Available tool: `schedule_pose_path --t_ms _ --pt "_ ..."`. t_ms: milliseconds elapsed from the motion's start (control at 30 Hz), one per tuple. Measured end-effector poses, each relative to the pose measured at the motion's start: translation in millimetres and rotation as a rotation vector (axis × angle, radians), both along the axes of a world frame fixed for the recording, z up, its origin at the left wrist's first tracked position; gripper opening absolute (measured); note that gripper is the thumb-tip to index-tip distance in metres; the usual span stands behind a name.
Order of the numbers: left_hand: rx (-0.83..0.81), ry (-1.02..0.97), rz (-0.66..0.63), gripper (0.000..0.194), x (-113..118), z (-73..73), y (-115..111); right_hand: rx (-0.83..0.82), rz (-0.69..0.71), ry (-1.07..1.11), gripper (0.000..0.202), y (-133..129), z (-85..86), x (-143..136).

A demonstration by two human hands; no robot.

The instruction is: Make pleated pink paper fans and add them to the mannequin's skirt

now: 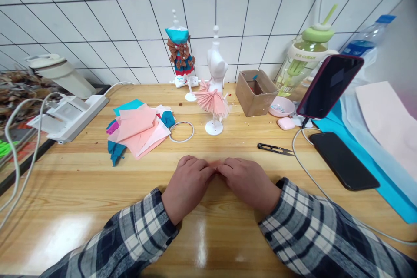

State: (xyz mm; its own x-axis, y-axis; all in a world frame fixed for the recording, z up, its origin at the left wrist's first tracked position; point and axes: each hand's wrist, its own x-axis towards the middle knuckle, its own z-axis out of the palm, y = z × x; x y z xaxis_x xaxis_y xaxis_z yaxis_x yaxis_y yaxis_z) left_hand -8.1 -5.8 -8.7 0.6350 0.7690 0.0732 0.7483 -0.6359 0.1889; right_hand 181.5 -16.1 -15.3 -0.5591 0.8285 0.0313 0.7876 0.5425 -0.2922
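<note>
Both hands (216, 173) pinch pink paper (214, 163).

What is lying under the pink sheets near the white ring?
From under the pink sheets, a turquoise piece, a magenta piece and teal pieces stick out. The rest is covered.

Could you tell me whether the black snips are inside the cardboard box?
No, the black snips lie on the wooden table, outside the cardboard box.

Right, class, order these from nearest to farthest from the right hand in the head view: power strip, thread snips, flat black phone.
1. Thread snips, just beyond the right hand
2. Flat black phone, farther right
3. Power strip, far left
</note>
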Motion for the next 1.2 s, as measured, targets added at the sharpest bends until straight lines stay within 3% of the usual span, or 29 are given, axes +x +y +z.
schedule_pose_path --t_ms 433,733,967,1200 --pt "0.001 0.017 -0.040 0.012 -0.9 4.1 1.6 0.089 0.079 -0.038 0.016 -0.1 1.0 1.2" --pt "-0.014 -0.006 0.002 0.021 1.3 1.8 0.7 0.038 0.042 -0.017 0.014 0.3 -2.2 1.4" --pt "0.004 -0.040 -0.029 0.014 -1.6 -0.6 1.9 0.041 -0.026 0.064 0.015 -0.4 -3.9 -0.8" --pt "0.026 -0.013 -0.016 0.018 -1.3 -4.1 2.2 0.063 0.001 0.033 0.015 0.4 -7.8 -0.6"
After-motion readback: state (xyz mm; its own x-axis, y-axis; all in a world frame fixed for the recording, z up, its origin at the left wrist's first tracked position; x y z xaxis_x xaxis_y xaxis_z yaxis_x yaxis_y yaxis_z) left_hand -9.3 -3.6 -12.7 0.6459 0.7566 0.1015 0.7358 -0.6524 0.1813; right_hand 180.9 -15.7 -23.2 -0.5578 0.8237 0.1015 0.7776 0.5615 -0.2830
